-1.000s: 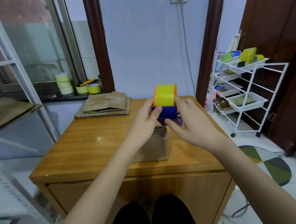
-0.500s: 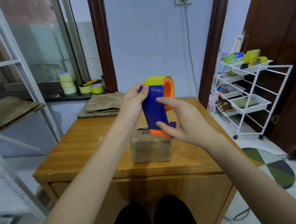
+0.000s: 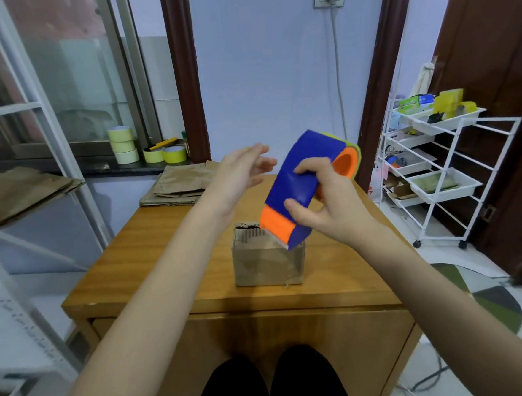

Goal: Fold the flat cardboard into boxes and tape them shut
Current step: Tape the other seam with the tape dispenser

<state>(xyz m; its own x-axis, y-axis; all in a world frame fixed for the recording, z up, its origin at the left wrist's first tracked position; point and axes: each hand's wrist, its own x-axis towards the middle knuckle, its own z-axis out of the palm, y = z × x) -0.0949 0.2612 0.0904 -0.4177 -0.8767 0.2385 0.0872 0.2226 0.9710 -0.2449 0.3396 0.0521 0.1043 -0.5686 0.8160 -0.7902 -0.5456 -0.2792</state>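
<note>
Cardboard box [image 3: 269,263], small and already folded up, stands near the front edge of the wooden worktop [image 3: 141,268]. Its top flap edge shows corrugation at the rear left. Tape dispenser [image 3: 302,188], blue body with orange nose and a yellow-green roll on an orange hub, is tilted, nose down, with its lower tip at the box's top right corner; contact cannot be confirmed. Right hand [image 3: 331,205] grips the dispenser body, thumb across the blue face and fingers curled round the far side. Left hand [image 3: 241,174] hangs in the air above and behind the box, fingers extended and slightly blurred, holding nothing and clear of the dispenser. Flat cardboard stack [image 3: 180,185] lies at the far left of the worktop. Spare tape rolls [image 3: 123,144] sit on the window ledge behind it. White wire rack [image 3: 436,167] stands to the right.
</note>
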